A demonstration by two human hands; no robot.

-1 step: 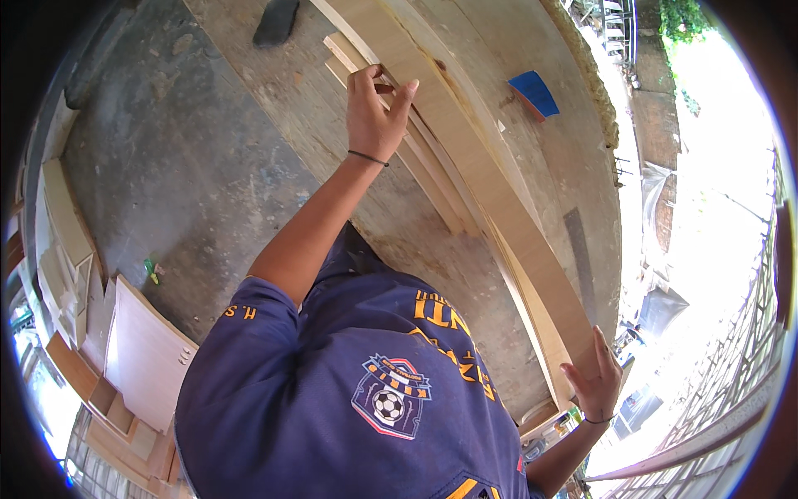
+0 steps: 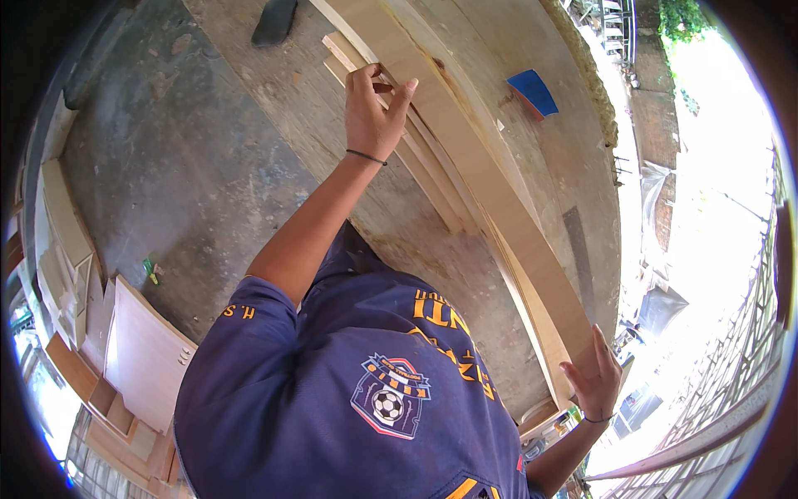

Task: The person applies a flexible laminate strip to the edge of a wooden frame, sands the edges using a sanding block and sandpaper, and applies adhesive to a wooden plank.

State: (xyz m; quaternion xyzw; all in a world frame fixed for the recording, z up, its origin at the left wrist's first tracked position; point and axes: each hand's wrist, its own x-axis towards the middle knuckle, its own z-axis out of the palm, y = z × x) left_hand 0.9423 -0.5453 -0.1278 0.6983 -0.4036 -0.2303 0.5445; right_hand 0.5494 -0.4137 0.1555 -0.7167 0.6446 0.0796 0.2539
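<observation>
A long, pale plywood strip (image 2: 499,187) runs from the top of the view down to the lower right, its line bent by the lens. My left hand (image 2: 378,116) is at its near-left edge, thumb against the strip and fingers curled over the side; the finger contact is partly hidden. At the lower right end, my right hand (image 2: 594,382) clasps the strip between thumb and fingers. Narrower wooden strips (image 2: 440,195) lie alongside, below my left hand. Another pale board edge (image 2: 532,312) shows beneath the strip near my right hand.
The worn workbench top (image 2: 540,154) carries a blue block (image 2: 533,93) with a reddish side, a flat dark metal strip (image 2: 578,249) and a dark oblong object (image 2: 275,22). White panels (image 2: 145,349) and wooden pieces stand at the left, near a small green item (image 2: 150,270) on the floor.
</observation>
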